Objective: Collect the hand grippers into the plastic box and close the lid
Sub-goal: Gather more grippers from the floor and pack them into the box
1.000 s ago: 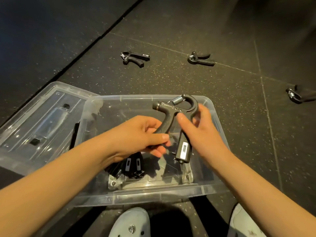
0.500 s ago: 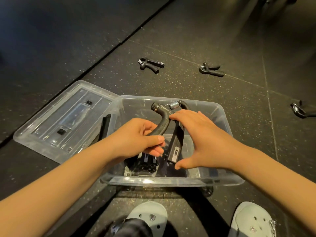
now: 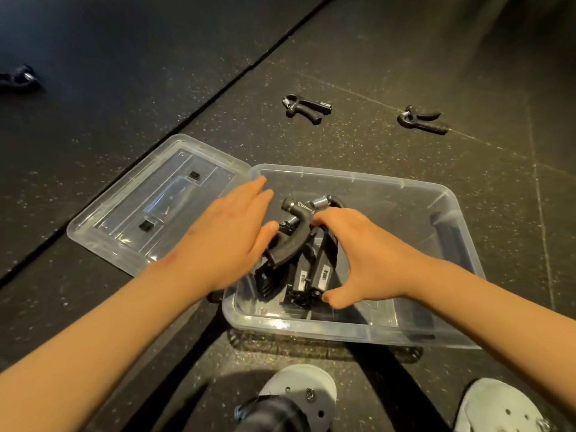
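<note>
While both arms reach over the clear rectangular plastic box (image 3: 442,213) on the dark speckled rubber floor (image 3: 374,51), the right hand (image 3: 371,257) rests on the topmost black hand gripper with a metal spring (image 3: 296,235), fingers curled over it where it lies on the pile inside the box. The left hand (image 3: 230,241) hovers flat at the box's left wall, fingers spread and empty. The clear plastic lid (image 3: 124,222) lies beside the box. Two more black hand grippers (image 3: 307,107) (image 3: 422,120) lie farther off on the floor, a third (image 3: 18,81) at far left.
</note>
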